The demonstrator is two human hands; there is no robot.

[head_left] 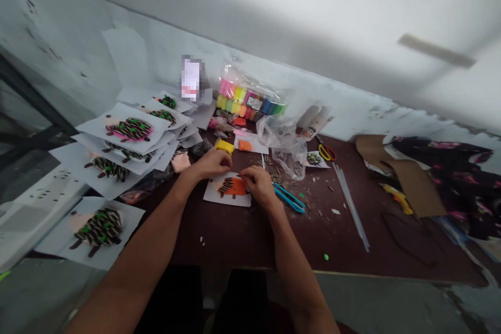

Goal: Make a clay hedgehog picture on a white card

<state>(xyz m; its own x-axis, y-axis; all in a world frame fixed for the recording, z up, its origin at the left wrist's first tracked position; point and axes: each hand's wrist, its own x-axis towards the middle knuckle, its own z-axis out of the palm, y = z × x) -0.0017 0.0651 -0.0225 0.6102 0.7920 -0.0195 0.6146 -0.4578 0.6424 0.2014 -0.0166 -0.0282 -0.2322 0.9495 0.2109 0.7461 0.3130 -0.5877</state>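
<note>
A white card (216, 198) lies in front of me with an orange clay hedgehog (238, 187) on it. Rows of striped sunflower seeds (226, 186) cover the left part of its body. My right hand (259, 183) is pinched at the hedgehog's upper right edge, with a small dark sliver like a seed at its fingertips. Over the card's upper left edge hovers my left hand (215, 163), fingers curled together; what they hold, if anything, is hidden. Loose seeds (276, 168) are scattered just beyond my right hand. A blue utility knife (288, 198) lies beside it.
Finished hedgehog cards (131, 129) are stacked at left. Behind my hands are yellow clay (224, 146), orange clay (245, 145), a clay pack (250, 99) and a plastic bag (287, 146). Scissors (326, 151), clear sticks (352, 209) and a yellow cutter (397, 198) lie to the right.
</note>
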